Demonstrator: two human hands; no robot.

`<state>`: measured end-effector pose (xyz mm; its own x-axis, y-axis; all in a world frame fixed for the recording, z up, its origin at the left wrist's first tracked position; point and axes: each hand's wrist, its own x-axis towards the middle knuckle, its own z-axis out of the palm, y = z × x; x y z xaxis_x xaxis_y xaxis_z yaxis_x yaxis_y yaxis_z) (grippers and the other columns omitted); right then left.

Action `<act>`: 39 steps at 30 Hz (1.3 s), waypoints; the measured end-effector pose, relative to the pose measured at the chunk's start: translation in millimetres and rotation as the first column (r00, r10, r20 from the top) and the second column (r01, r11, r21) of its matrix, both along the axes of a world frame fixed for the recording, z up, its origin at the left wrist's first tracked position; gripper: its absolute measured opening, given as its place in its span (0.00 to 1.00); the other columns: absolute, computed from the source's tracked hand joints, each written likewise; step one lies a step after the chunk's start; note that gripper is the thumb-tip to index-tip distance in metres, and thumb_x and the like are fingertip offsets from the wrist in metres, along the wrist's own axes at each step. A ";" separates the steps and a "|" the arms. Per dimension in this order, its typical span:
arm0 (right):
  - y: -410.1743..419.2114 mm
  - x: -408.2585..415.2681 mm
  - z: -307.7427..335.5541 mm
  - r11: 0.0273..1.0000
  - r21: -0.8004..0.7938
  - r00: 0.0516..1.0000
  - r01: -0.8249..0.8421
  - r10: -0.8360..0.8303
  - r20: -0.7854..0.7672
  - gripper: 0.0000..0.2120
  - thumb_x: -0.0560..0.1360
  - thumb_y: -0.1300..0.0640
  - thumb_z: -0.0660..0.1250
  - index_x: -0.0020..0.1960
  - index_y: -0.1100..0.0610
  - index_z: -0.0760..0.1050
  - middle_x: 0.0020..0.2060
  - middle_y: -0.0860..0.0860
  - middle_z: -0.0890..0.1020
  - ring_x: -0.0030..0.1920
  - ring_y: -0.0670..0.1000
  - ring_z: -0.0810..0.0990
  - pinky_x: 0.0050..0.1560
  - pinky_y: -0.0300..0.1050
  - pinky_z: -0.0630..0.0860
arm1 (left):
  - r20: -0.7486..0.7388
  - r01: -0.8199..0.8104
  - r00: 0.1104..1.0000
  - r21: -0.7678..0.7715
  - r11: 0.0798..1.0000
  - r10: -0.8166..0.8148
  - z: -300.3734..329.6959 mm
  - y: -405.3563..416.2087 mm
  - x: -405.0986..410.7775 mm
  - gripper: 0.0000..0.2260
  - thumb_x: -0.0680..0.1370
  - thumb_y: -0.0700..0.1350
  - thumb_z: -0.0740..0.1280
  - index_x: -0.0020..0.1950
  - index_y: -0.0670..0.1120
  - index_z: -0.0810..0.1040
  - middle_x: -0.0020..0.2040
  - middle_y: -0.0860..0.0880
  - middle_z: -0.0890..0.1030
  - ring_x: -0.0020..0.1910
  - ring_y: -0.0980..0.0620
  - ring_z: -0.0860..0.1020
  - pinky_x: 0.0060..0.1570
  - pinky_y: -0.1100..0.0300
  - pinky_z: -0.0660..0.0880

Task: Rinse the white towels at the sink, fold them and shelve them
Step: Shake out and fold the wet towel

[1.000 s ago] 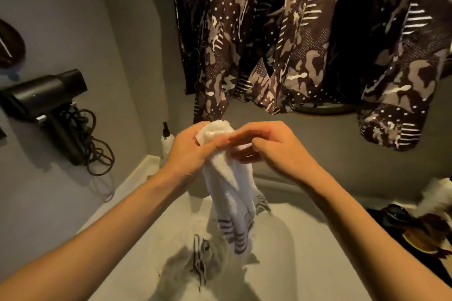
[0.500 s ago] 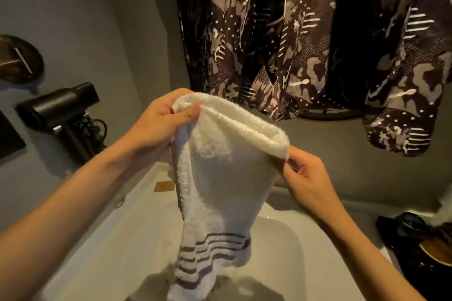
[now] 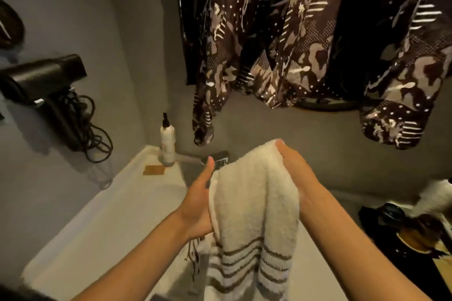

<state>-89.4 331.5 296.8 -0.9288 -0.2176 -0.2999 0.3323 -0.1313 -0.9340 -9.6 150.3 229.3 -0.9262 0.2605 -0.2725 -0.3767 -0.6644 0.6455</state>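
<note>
A white towel point(image 3: 254, 205) with brown stripes near its lower end hangs folded lengthwise between my two hands, above the white sink counter point(image 3: 102, 222). My left hand point(image 3: 199, 203) presses flat against the towel's left edge, thumb pointing up. On the towel's right side, my right hand point(image 3: 293, 171) has its fingers at the top fold. The towel's fringe dangles under my left wrist. A chrome faucet point(image 3: 219, 157) shows just behind my left thumb.
A white pump bottle point(image 3: 167, 142) stands at the counter's back corner beside a small brown card point(image 3: 153, 170). A black hair dryer point(image 3: 46, 85) with coiled cord hangs on the left wall. Patterned dark clothes point(image 3: 293, 32) hang overhead. Dark items point(image 3: 401, 227) lie at right.
The towel was spread open between my raised hands; now both hands have come down and together, closing it into a narrower fold. The view tilted downward.
</note>
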 end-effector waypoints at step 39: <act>113.9 303.3 -127.0 0.984 -0.064 0.965 0.167 -0.150 0.214 0.13 0.77 0.67 0.67 0.61 0.62 0.76 0.51 0.62 0.83 0.49 0.61 0.82 0.46 0.54 0.82 | 0.002 -0.074 0.996 -0.473 0.878 0.085 -50.0 77.6 232.9 0.15 0.78 0.41 0.71 0.65 0.44 0.79 0.56 0.41 0.86 0.56 0.40 0.84 0.55 0.47 0.81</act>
